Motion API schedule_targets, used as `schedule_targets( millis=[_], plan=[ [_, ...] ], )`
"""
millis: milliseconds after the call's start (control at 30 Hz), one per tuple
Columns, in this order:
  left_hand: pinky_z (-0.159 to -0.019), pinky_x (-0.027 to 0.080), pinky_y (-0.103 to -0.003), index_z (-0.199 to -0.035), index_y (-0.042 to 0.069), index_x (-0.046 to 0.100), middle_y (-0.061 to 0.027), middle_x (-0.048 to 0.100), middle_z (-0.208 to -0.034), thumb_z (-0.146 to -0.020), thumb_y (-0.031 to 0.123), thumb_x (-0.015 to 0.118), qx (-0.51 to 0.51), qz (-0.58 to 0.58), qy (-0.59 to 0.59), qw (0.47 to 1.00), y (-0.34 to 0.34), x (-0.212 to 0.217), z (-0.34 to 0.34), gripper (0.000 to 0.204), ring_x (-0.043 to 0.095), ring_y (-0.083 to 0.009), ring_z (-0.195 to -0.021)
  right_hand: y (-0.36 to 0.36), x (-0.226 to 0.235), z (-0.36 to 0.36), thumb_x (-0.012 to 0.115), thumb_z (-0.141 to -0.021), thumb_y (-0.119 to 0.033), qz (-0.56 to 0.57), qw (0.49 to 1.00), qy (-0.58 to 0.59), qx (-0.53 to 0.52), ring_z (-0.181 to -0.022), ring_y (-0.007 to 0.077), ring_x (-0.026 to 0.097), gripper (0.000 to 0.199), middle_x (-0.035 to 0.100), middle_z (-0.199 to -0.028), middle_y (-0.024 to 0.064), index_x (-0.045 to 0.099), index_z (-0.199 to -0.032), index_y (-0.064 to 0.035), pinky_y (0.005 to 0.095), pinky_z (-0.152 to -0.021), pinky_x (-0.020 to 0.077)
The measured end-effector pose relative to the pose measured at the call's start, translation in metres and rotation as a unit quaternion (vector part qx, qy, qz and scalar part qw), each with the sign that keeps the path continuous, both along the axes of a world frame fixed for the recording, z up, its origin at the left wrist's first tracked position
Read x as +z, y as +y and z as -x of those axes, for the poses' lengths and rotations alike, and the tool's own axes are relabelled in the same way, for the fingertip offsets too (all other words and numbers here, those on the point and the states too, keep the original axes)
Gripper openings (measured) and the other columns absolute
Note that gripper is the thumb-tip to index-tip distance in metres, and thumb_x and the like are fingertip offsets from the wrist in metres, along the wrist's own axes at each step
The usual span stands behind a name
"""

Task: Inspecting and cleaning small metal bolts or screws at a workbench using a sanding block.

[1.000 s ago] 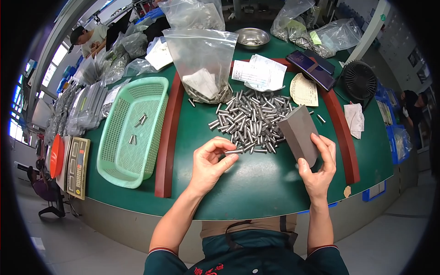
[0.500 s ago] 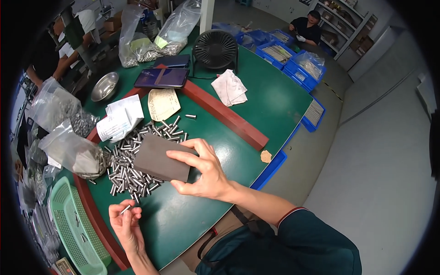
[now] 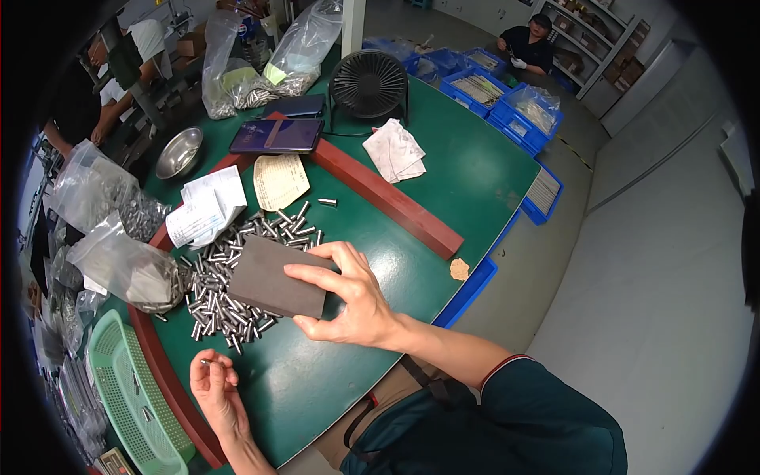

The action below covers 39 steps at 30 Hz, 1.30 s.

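Metal pins (image 3: 212,304) litter the green table (image 3: 467,170).

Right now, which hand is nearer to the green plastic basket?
Left. The left hand is to the right of the green basket, with the red bar between them; the right hand is much farther right, gripping the gray block.

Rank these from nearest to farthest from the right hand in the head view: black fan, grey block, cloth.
1. Grey block: held in the right hand.
2. Cloth: across the red bar.
3. Black fan: beyond the cloth.
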<state>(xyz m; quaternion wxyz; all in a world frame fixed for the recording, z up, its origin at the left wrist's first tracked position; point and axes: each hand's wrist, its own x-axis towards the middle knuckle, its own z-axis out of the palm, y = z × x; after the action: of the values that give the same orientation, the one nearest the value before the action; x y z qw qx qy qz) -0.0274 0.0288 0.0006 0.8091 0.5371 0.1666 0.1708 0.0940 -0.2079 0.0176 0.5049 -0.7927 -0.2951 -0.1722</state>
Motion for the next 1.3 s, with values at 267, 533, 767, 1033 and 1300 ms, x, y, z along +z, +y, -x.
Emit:
schedule_targets(
  millis=[267,533,767,1033,1300],
  plan=[
    [-0.056,0.04,-0.017,-0.116,-0.001,0.055,-0.0063,0.056,-0.085,-0.09,0.008,0.059,0.0,-0.038,0.024,0.999,-0.004,0.003,0.0,0.027,0.048,-0.0075,-0.064,0.0,-0.001,0.001,0.078,-0.056,-0.02,-0.004,1.0,0.0,0.0,-0.103,0.0306,0.05,0.06,0.049,-0.112,0.0161,0.064,-0.114,-0.0125,0.0412,-0.09,0.0394],
    [-0.05,0.037,-0.016,-0.113,-0.001,0.057,-0.0038,0.055,-0.077,-0.092,0.012,0.058,0.007,-0.027,0.03,0.999,-0.011,0.012,-0.004,0.025,0.046,-0.0059,-0.06,0.0,0.0,0.0,0.078,-0.056,-0.02,-0.007,1.0,0.009,0.002,-0.103,0.0307,0.05,0.06,0.05,-0.112,0.0149,0.064,-0.114,-0.0127,0.0415,-0.09,0.0393],
    [-0.049,0.037,-0.017,-0.108,0.0,0.058,-0.0037,0.054,-0.075,-0.093,0.017,0.057,0.012,-0.021,0.028,0.999,0.0,-0.002,-0.002,0.023,0.047,-0.0057,-0.057,-0.001,0.001,0.001,0.078,-0.056,-0.02,-0.009,1.0,0.012,0.005,-0.103,0.0307,0.05,0.06,0.05,-0.112,0.0148,0.064,-0.114,-0.0125,0.0418,-0.091,0.0392],
    [-0.047,0.039,-0.018,-0.106,0.001,0.06,-0.0042,0.055,-0.069,-0.093,0.011,0.057,-0.013,-0.033,0.039,0.999,0.001,0.002,0.001,0.018,0.048,-0.0071,-0.053,-0.001,0.001,0.002,0.078,-0.055,-0.02,-0.008,1.0,0.007,0.003,-0.103,0.0306,0.05,0.06,0.049,-0.112,0.015,0.065,-0.113,-0.0118,0.0416,-0.089,0.0395],
    [-0.053,0.047,-0.021,-0.11,0.0,0.06,-0.0097,0.063,-0.077,-0.093,0.012,0.057,-0.023,-0.05,0.034,0.998,0.001,0.0,0.004,0.022,0.058,-0.0114,-0.06,0.0,0.0,0.002,0.078,-0.056,-0.021,-0.011,1.0,0.003,0.004,-0.103,0.03,0.049,0.059,0.049,-0.111,0.0151,0.064,-0.112,-0.0113,0.0407,-0.089,0.0382]
  ],
)
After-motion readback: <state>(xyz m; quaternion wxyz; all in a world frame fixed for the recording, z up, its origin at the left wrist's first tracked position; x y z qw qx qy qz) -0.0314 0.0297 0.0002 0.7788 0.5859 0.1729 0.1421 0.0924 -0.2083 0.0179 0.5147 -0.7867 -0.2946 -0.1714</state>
